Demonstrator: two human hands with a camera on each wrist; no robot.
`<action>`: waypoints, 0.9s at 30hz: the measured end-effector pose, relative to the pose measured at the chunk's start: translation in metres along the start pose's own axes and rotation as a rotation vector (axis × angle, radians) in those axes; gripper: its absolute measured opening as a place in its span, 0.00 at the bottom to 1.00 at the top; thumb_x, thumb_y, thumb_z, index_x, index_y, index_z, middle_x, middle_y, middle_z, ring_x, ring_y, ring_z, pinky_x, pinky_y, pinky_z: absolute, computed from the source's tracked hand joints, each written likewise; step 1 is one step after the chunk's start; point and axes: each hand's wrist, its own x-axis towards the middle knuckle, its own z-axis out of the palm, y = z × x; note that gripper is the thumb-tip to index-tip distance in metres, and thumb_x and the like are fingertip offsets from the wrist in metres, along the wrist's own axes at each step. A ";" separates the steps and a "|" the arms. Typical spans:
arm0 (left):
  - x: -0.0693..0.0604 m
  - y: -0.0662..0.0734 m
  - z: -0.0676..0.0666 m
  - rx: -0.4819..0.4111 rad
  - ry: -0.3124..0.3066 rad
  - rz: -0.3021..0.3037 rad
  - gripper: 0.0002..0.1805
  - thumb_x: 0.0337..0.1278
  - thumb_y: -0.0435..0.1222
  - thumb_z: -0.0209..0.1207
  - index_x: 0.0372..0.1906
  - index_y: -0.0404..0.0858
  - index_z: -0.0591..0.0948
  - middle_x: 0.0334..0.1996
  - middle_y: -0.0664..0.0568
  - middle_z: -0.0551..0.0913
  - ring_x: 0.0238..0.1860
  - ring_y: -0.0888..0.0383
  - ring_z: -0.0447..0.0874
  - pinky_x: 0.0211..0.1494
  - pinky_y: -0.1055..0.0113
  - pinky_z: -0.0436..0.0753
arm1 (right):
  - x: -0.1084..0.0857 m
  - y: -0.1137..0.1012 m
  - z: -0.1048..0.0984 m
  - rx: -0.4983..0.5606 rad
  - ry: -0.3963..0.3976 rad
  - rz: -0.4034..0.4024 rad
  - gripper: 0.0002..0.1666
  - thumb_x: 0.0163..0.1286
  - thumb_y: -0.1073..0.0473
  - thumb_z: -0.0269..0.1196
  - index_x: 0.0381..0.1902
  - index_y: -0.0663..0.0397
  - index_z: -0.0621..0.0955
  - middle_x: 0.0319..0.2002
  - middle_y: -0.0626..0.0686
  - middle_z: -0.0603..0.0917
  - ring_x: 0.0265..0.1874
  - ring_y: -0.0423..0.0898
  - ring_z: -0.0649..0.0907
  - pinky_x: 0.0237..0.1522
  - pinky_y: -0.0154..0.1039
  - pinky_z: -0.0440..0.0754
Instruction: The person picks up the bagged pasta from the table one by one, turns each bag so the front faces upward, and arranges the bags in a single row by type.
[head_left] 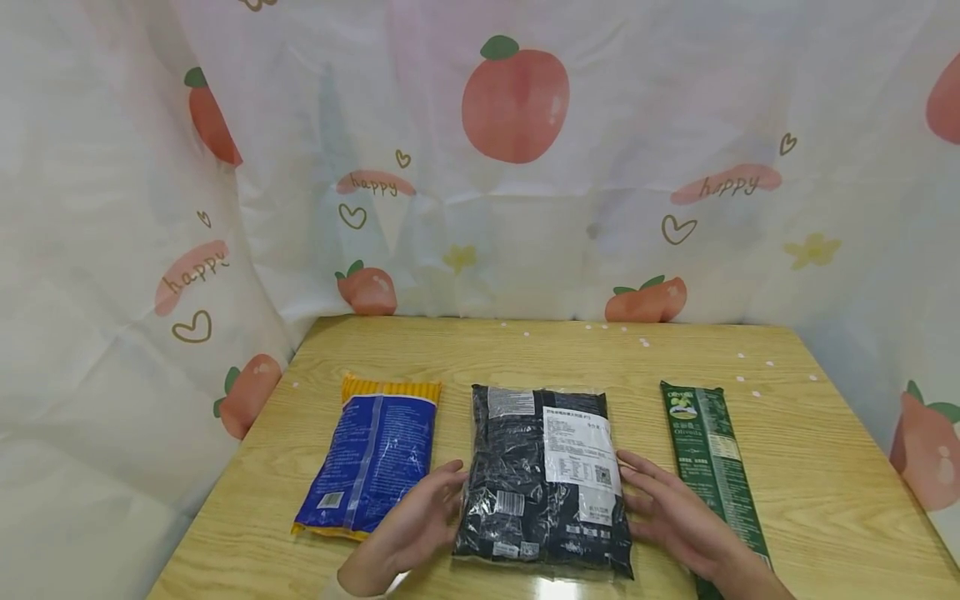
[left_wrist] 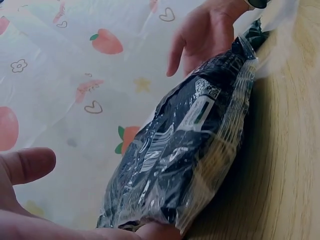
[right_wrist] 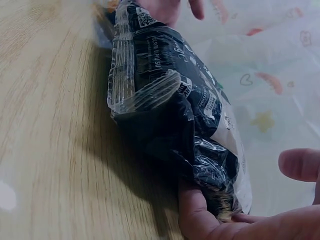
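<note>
A black plastic food bag (head_left: 510, 475) with a white label lies flat on the table, a see-through window showing at its edge in the left wrist view. At its left side is my left hand (head_left: 420, 525), fingers extended against the bag and the thumb (left_wrist: 30, 165) held away from it. My right hand (head_left: 671, 508) touches the opposite side. In the right wrist view, its fingers (right_wrist: 192, 207) reach the bag's lower edge, partly hidden beneath it, and the thumb (right_wrist: 300, 164) stands apart.
A blue and yellow packet (head_left: 378, 454) lies to the left, close to my left hand. On the right is a long green packet (head_left: 705, 458), partly behind my right hand. The wooden table (head_left: 465, 354) meets a fruit-printed curtain (head_left: 510, 233) at the back.
</note>
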 end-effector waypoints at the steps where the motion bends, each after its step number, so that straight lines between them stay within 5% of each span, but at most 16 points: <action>1: 0.000 0.001 -0.001 0.001 -0.007 -0.006 0.47 0.76 0.47 0.47 0.81 0.33 0.33 0.82 0.31 0.41 0.83 0.33 0.40 0.78 0.37 0.65 | 0.000 0.000 0.000 -0.001 -0.001 -0.003 0.47 0.85 0.47 0.46 0.83 0.59 0.35 0.70 0.51 0.73 0.65 0.49 0.79 0.64 0.54 0.82; 6: 0.001 0.001 -0.004 -0.002 -0.037 -0.034 0.40 0.77 0.48 0.47 0.79 0.34 0.44 0.78 0.39 0.55 0.67 0.47 0.73 0.64 0.53 0.79 | -0.001 0.000 -0.001 0.018 -0.035 -0.006 0.47 0.85 0.47 0.46 0.83 0.59 0.34 0.66 0.46 0.76 0.63 0.47 0.80 0.63 0.52 0.82; 9: 0.001 0.001 -0.005 -0.008 -0.061 -0.050 0.38 0.77 0.48 0.47 0.79 0.34 0.47 0.77 0.42 0.59 0.54 0.57 0.80 0.57 0.60 0.82 | -0.002 0.000 -0.001 0.030 -0.053 0.005 0.47 0.86 0.47 0.45 0.83 0.59 0.33 0.64 0.42 0.78 0.62 0.45 0.81 0.62 0.51 0.82; 14: 0.001 0.000 -0.006 0.001 -0.068 -0.047 0.44 0.76 0.47 0.49 0.82 0.33 0.42 0.78 0.39 0.61 0.52 0.60 0.82 0.55 0.64 0.83 | -0.002 -0.001 -0.001 0.045 -0.062 0.020 0.48 0.85 0.46 0.46 0.83 0.61 0.34 0.63 0.41 0.79 0.61 0.43 0.81 0.61 0.51 0.82; 20: 0.004 0.000 -0.005 0.014 -0.039 -0.050 0.44 0.73 0.46 0.52 0.81 0.33 0.44 0.64 0.45 0.77 0.51 0.59 0.82 0.51 0.67 0.83 | 0.000 -0.001 -0.001 0.060 -0.067 0.026 0.49 0.85 0.47 0.47 0.82 0.63 0.34 0.62 0.40 0.78 0.62 0.41 0.78 0.63 0.50 0.81; 27: 0.007 -0.004 -0.006 0.030 -0.023 -0.073 0.48 0.72 0.45 0.54 0.81 0.30 0.40 0.70 0.35 0.70 0.54 0.56 0.80 0.56 0.62 0.82 | 0.002 0.001 -0.001 0.074 -0.093 0.020 0.50 0.85 0.48 0.47 0.81 0.65 0.30 0.64 0.43 0.75 0.62 0.40 0.76 0.65 0.49 0.79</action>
